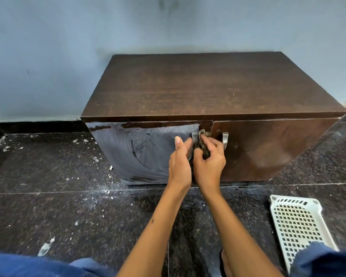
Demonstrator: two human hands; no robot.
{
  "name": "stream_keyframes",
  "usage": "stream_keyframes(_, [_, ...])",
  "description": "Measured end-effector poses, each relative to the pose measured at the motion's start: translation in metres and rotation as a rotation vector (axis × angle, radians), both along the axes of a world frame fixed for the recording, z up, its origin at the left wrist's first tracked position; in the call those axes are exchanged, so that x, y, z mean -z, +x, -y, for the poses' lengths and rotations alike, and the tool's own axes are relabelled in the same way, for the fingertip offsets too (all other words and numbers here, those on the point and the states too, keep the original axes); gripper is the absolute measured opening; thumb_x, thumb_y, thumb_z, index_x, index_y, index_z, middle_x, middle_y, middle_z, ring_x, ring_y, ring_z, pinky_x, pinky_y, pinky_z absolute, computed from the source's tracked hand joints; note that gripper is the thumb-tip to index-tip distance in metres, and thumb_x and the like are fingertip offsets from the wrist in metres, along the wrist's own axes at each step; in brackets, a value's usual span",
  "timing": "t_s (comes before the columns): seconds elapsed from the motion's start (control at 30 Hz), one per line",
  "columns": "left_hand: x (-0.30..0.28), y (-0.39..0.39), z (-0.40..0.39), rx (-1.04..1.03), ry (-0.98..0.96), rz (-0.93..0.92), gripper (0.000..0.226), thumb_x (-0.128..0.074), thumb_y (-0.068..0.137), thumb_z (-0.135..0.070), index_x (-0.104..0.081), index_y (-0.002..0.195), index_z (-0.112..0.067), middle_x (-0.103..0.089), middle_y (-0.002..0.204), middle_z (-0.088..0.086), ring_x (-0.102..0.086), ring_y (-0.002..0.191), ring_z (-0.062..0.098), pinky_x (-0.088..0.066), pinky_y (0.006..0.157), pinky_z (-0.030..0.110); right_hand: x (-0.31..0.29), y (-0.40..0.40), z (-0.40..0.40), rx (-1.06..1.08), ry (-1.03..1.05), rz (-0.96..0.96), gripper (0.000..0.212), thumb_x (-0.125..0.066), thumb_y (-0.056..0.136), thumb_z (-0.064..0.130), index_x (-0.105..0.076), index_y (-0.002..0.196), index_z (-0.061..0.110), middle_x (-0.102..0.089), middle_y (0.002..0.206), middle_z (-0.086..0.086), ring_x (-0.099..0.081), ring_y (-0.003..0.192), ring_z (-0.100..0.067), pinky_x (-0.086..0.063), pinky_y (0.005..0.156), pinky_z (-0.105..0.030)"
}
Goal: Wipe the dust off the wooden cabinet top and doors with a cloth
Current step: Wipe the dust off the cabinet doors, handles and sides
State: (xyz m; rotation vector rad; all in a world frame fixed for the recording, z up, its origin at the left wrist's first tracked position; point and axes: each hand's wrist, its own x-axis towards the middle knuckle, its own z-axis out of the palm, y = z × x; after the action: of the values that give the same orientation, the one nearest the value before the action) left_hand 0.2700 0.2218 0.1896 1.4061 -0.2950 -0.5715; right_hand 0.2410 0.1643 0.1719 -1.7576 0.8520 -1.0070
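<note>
Cloth worked round the left door's handle, doors half done.

From nine o'clock: the left door (140,150) shows wet streaks; the left hand (180,158) holds its handle (194,136), fingers curled; at centre the right hand (209,162) grips the cloth (204,140) against it. At three o'clock, the right door (272,148) looks unwiped, likely next; the cabinet top (208,84) lies at twelve.

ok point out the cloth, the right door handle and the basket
cloth (205,145), head view, bunched middle between the hands
right door handle (225,139), head view, metal strip
basket (296,222), head view, perforated base
</note>
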Motion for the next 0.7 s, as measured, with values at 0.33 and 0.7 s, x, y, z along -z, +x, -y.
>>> stream_keyframes(0.33, [0.002,0.001,0.0,-0.001,-0.027,0.01,0.067,-0.011,0.097,-0.047,-0.044,0.136,-0.003,-0.047,0.141,0.01,-0.043,0.129,0.012,-0.031,0.109,0.023,-0.005,0.0,0.006,-0.013,0.039,0.026,0.035,-0.056,0.084,0.0,-0.065,0.117,0.006,-0.055,0.114,0.0,-0.053,0.103,-0.005,-0.033,0.087,0.003])
stream_keyframes(0.7, [-0.001,0.001,0.002,-0.033,0.024,0.058,0.062,-0.012,0.1,-0.043,-0.049,0.133,-0.006,-0.054,0.134,0.006,-0.049,0.124,0.01,-0.036,0.105,0.021,-0.01,0.002,0.001,0.017,-0.053,0.069,0.036,-0.057,0.083,0.0,-0.065,0.117,0.007,-0.055,0.114,0.002,-0.053,0.103,-0.003,-0.037,0.091,-0.001])
